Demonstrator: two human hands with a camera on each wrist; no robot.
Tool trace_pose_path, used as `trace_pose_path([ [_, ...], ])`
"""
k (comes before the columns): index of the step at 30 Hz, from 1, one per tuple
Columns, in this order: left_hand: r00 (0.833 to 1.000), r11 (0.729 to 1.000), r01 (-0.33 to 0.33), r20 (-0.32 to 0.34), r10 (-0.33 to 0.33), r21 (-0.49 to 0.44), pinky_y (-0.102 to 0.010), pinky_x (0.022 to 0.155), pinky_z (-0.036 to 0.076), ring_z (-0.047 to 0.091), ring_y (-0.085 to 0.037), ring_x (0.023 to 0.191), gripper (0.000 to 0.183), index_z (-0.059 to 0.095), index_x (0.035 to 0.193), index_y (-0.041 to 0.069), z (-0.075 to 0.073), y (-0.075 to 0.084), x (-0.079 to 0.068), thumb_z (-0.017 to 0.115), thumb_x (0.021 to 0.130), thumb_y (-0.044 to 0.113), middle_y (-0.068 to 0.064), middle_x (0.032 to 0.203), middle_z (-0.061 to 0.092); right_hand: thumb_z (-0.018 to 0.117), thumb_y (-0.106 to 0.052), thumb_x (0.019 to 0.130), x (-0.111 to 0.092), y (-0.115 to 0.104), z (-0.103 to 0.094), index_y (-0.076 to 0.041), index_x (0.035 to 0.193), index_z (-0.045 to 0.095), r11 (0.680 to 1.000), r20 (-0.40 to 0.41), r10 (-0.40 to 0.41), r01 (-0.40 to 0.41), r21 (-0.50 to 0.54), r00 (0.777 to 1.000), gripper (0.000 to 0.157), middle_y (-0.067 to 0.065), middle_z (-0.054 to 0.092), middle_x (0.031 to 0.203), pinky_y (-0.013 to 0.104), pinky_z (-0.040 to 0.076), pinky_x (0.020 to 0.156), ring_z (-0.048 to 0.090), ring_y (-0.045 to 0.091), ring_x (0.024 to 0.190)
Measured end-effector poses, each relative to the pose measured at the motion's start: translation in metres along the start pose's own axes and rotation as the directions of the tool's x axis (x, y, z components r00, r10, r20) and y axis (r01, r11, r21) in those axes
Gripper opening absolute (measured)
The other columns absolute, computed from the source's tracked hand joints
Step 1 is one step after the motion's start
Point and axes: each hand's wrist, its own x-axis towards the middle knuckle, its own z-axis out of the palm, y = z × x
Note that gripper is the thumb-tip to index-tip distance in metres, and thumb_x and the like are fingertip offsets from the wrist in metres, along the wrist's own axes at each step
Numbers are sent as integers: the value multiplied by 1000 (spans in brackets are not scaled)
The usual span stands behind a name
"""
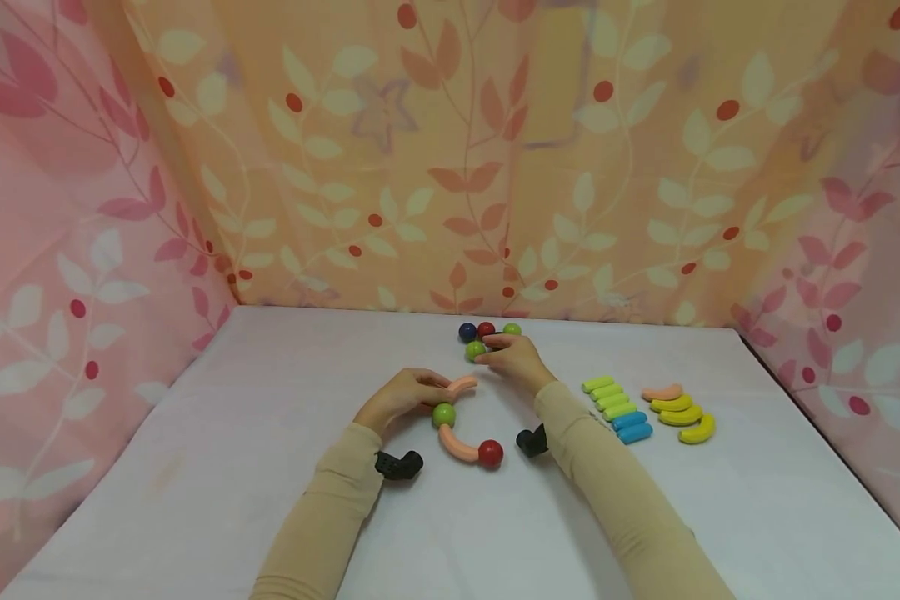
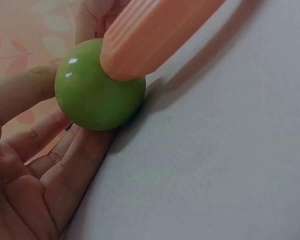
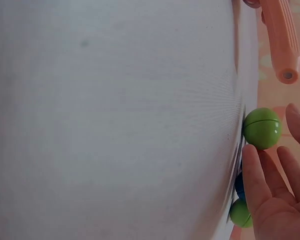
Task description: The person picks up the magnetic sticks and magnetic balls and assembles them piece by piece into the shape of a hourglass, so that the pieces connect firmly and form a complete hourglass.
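Note:
My left hand (image 1: pixel 407 398) grips a curved orange stick (image 1: pixel 462 386), whose free end shows a small metal disc (image 3: pixel 287 75) in the right wrist view. Against the left fingers sits a green ball (image 1: pixel 443 415). A second curved orange stick (image 1: pixel 457 446) runs from that ball to a red ball (image 1: pixel 491 453). Farther back, my right hand (image 1: pixel 516 363) reaches beside another green ball (image 1: pixel 476 351). In the right wrist view, its fingers are extended around this ball (image 3: pixel 262 128), with a gap at the thumb.
Behind the right hand lie a dark blue ball (image 1: pixel 468 332), a red ball (image 1: pixel 486 331) and a green ball (image 1: pixel 512 331). To the right are yellow-green sticks (image 1: pixel 609 399), blue sticks (image 1: pixel 633 427), yellow curved pieces (image 1: pixel 681 416) and an orange one (image 1: pixel 662 392). Patterned curtains (image 1: pixel 450 167) surround the white table.

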Motion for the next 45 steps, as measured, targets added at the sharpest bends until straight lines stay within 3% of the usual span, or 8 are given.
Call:
trace_pose_path([
  [6,1000,1000,0,10,1,-9,-23,81,53,64,-11,89,33,72,113,10,2,-2,1,79,85,26,-3,108,72,77,-14,86,6,1,1,-4,136,59,999,-9,15,-16,-39,1000,54,13,57,142,36,53,100,61,20,112],
  [12,1000,999,-7,-4,7,-39,-24,81,55,65,-11,88,34,72,112,9,2,-5,2,80,84,26,-5,107,72,73,-12,90,14,0,3,-3,135,60,997,30,-13,16,-81,999,48,13,57,142,36,56,96,60,23,117],
  [19,1000,997,-12,2,12,-78,-24,79,56,66,-11,86,33,71,114,6,2,-4,1,78,85,20,-6,107,72,72,-15,91,16,0,2,-4,128,66,981,10,-25,27,-191,1000,38,14,61,133,26,58,83,60,19,101],
  [24,1000,995,-26,5,27,-99,-24,78,57,66,-10,84,33,70,114,3,2,-3,0,77,85,17,-7,108,72,73,-12,90,15,-1,-1,-1,123,67,979,-9,-23,21,-201,1000,36,15,63,129,27,59,83,63,19,101],
  [30,1000,995,-18,5,19,-93,-24,78,56,66,-10,84,32,71,113,5,3,-3,-2,77,85,18,-7,108,72,75,-22,88,14,-2,2,-5,127,66,968,34,-48,55,-244,998,43,13,64,128,24,54,77,60,18,99],
  [36,999,993,-38,12,39,-108,-24,78,57,67,-9,83,33,70,115,3,2,-4,-3,77,86,18,-7,106,72,75,-23,89,17,-3,6,-7,122,68,952,44,-57,67,-300,997,37,10,66,119,21,50,72,57,17,93],
  [40,999,993,-38,10,39,-113,-24,78,57,66,-9,83,32,71,114,4,1,-2,-2,77,86,18,-6,104,73,74,-19,90,11,-1,-1,-5,123,67,961,46,-64,74,-267,997,37,12,67,124,25,55,79,61,19,101],
  [45,1000,994,-25,0,25,-103,-24,77,57,67,-10,84,34,71,114,6,-2,-4,-1,79,84,20,-7,106,72,70,-12,92,-13,10,-18,0,130,62,998,89,-18,24,-58,996,41,18,64,131,29,58,89,67,16,103],
])
